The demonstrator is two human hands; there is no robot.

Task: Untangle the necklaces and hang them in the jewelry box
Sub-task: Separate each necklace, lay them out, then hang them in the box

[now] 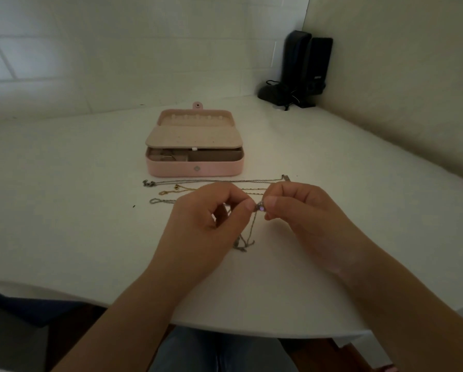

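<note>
Currently both hands, left hand (214,208) and right hand (294,205), are pinching shut on the limp, light, snag-prone silver necklace (247,237) near its pendant (260,206), likely the safest hold.

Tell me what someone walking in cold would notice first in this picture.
First, the two hands at the middle of the white table: the left hand and right hand pinch a thin silver chain with a small purple pendant between them. Beyond them lies a row of straightened necklaces, and behind those an open pink jewelry box. Black speakers stand in the far right corner.
</note>
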